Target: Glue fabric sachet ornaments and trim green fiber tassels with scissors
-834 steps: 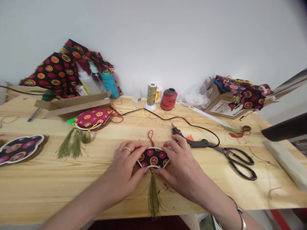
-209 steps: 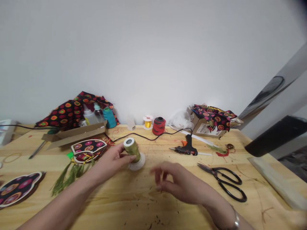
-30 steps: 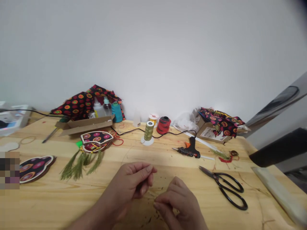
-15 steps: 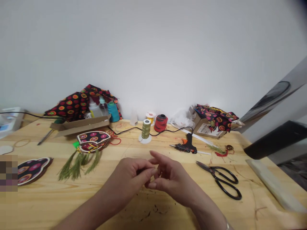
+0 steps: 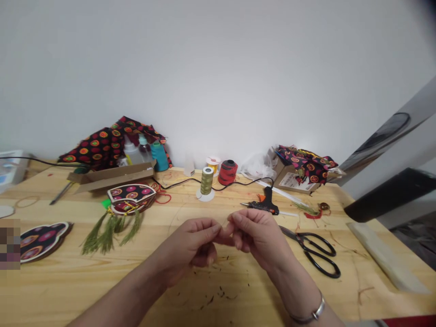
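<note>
- The wooden table (image 5: 102,281) is carrying everything, and you are working over the middle of its near edge, with thread clippings lying scattered on the wood just under your hands.
- The scissors (image 5: 315,254) are lying toward the right edge, the glue gun (image 5: 264,206) is sitting behind them, and the finished fan ornaments (image 5: 129,200) are resting toward the back left.
- The olive thread spool (image 5: 206,181) is standing upright near the back edge (well apart from your hands).
- Your left hand (image 5: 190,245) and right hand (image 5: 257,234) are meeting fingertip to fingertip, each pinching closed on a fine strand of thread (image 5: 223,223), barely visible between them.
- Judging by that, you are gathering or winding thread; the next move is calling for steady tension and a firm pinch.
</note>
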`<state>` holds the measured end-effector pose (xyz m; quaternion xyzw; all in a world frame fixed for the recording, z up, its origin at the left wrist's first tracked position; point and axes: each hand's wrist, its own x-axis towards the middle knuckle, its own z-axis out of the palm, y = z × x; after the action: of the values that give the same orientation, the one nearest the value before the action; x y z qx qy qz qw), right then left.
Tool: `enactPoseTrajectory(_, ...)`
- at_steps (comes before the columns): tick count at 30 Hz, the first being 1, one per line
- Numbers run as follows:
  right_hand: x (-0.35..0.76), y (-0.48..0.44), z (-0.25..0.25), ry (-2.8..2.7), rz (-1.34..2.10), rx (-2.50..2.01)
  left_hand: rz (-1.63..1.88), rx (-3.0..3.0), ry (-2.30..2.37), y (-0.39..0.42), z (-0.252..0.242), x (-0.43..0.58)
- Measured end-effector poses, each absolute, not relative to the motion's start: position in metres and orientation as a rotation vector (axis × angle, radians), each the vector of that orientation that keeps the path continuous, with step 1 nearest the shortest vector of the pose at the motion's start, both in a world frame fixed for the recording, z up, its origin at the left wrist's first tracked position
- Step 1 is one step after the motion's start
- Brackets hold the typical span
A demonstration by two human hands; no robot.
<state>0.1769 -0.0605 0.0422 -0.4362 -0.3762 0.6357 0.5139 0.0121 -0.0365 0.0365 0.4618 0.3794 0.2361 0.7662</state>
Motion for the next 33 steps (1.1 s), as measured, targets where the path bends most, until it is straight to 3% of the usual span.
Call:
enactPoseTrajectory(16, 0.202, -0.037, 0.030, -1.055, 1.270, -1.249, 0.353, 0.981, 0.900, -0.038, 0.028, 0.010)
enactPoseTrajectory(25, 0.211, -0.035, 0.026, -1.167, 1.200, -1.307, 0.516, 1.201, 0.945, -0.035, 0.041, 0.007)
enactPoseTrajectory(33, 0.213, -0.033, 0.009, -1.173, 1.198, -1.313, 0.373, 0.777, 0.806, -0.034, 0.031, 0.007)
